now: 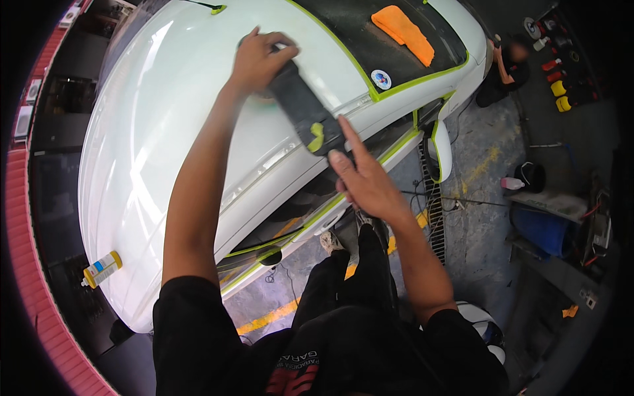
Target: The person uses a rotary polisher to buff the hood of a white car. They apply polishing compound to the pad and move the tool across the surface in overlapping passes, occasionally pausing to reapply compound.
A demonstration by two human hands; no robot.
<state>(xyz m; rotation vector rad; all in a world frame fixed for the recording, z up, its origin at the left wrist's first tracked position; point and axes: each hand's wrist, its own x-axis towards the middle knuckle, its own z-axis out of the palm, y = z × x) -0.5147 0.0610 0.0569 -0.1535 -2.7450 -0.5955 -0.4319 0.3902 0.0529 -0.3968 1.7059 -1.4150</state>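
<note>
A dark polisher [300,105] with a yellow-green patch near its rear end lies across the white car's roof [172,112]. My left hand [264,59] is closed over the polisher's front end. At the rear end, my right hand [363,175] grips it between thumb and fingers, with the index finger stretched along the side. The pad under the tool is mostly hidden by the body and my left hand. Yellow-green masking tape [343,46] edges the windshield and the side windows.
An orange cloth [404,34] lies on the windshield. A yellow bottle [102,269] rests at the roof's far left. The side mirror [441,152] sticks out on the right. Another person [508,69] crouches near the car's front. Cables [456,199] cross the floor by a drain grate [432,211].
</note>
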